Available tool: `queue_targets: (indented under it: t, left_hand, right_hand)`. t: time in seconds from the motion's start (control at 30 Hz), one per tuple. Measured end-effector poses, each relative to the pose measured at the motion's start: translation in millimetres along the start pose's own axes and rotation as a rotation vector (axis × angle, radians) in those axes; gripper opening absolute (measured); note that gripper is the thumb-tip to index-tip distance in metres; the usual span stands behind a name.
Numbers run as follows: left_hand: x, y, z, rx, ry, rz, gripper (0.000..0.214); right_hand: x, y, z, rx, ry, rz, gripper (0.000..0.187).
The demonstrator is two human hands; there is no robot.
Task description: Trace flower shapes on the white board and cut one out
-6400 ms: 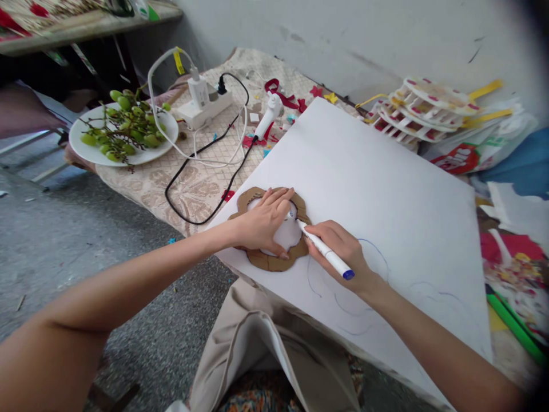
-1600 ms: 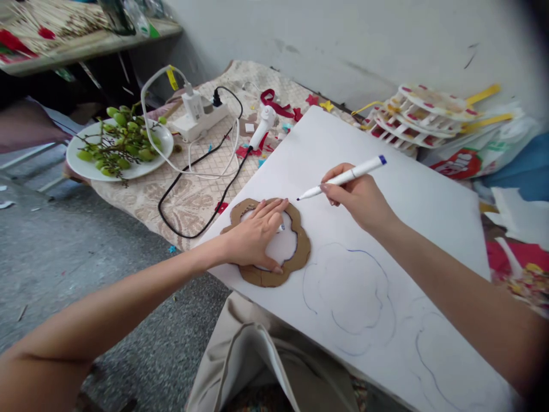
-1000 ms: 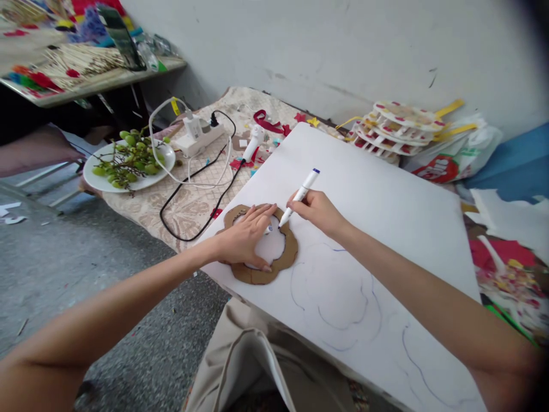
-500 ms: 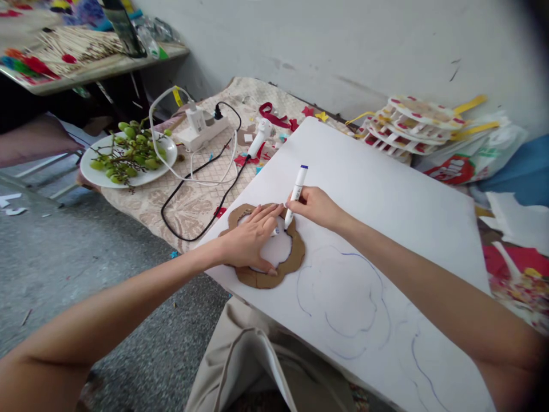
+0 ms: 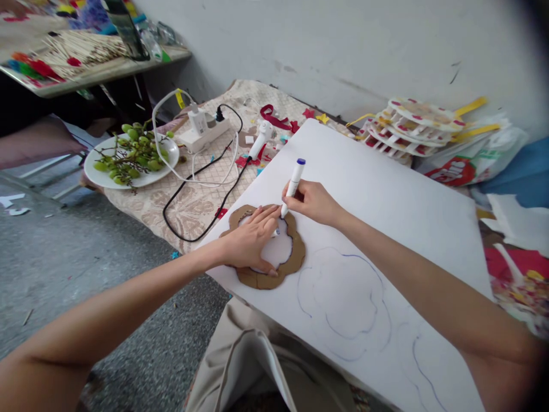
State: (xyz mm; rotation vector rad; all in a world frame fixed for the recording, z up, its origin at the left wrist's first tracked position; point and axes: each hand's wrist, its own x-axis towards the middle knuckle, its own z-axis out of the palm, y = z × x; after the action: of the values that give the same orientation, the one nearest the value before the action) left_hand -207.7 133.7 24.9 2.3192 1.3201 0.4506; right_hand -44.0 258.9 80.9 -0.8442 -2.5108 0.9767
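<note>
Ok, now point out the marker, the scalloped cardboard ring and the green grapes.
Marker (image 5: 295,178), head view: on its white barrel.
Scalloped cardboard ring (image 5: 295,260), head view: on its right-hand band.
Green grapes (image 5: 132,155), head view: middle of the bunch.

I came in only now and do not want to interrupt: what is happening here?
A person's left hand lies spread over a cardboard ring on a white board. The right hand holds a marker, tip down at the ring, close to the left hand. Blue curved lines are on the board beside the ring.
</note>
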Motion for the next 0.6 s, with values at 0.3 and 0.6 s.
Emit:
queue_targets:
  t: [0.3,0.6]
  left_hand:
    - [0,4,-6.2,-0.056,-0.029,-0.035,0.119]
    - [-40,8,-38.4,-0.109,0.26,-0.377,0.075]
  right_hand:
    - [-39,16,-25,0.361,0.358,0.033,0.011]
    - [-107,8,-10,0.269,0.262,0.092,0.024]
